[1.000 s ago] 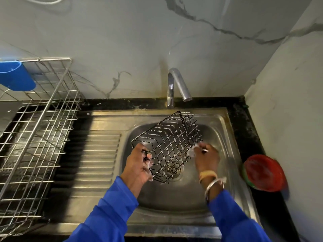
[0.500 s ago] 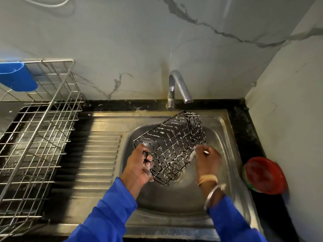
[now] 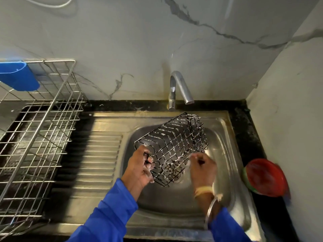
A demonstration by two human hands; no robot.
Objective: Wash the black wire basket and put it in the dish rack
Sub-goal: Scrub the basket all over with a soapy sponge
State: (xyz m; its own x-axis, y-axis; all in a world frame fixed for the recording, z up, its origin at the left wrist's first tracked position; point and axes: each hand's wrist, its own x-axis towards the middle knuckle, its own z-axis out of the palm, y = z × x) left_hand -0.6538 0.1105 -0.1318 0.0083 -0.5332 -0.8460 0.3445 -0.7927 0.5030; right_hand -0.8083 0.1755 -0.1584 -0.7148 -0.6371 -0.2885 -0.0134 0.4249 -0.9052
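Basket (image 3: 172, 145): one, seemingly soapy.

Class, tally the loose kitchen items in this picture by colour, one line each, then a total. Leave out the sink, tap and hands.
Black: 1, wire basket
Silver: 1, dish rack
Blue: 1, plastic holder
Red: 1, round dish
Total: 4

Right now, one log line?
phase: wash | left hand: grips basket rim | right hand: at basket side, foamy, blurred | basket: tilted over sink | tap: no flow seen | rack: no basket
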